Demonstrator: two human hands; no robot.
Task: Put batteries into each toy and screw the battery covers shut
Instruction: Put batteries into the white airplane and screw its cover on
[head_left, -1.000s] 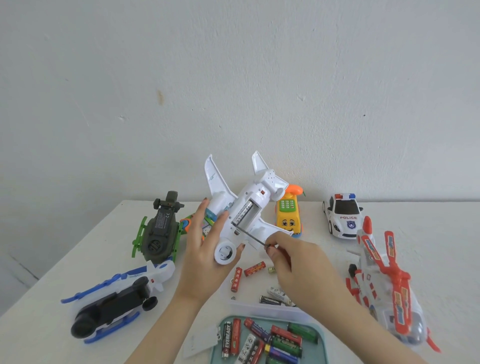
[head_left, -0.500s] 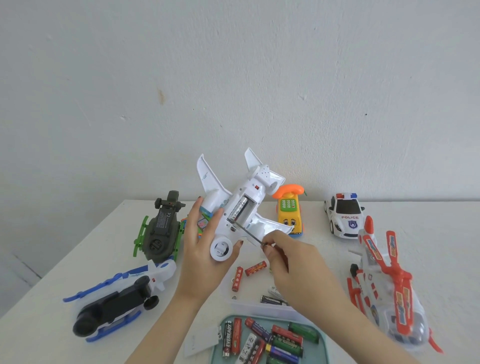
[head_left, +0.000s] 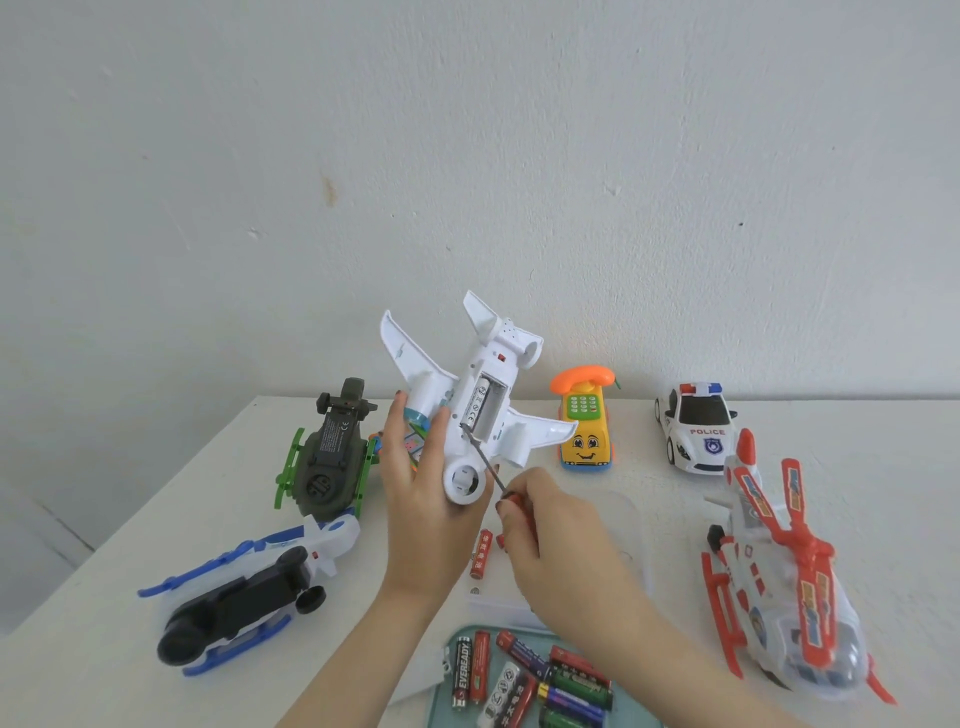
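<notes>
White plastic plane (head_left: 470, 415) is held belly-up over the worktop (head_left: 649, 499), smooth nose wrapped by the fingers of the left hand (head_left: 421, 493), probably so the open battery bay (head_left: 497, 402) can be reached. One cylindrical cell (head_left: 479, 406) is seated inside. A thin metal screwdriver (head_left: 485, 464) is pinched by its red handle in the right hand (head_left: 550, 535), tip set at the bay's lower edge. Spare batteries (head_left: 524, 675) are piled on the plane's near side.

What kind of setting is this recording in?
Probably a home or small workroom: a plain white table against a bare wall, battery toys like the police car, and a tray of batteries.
</notes>
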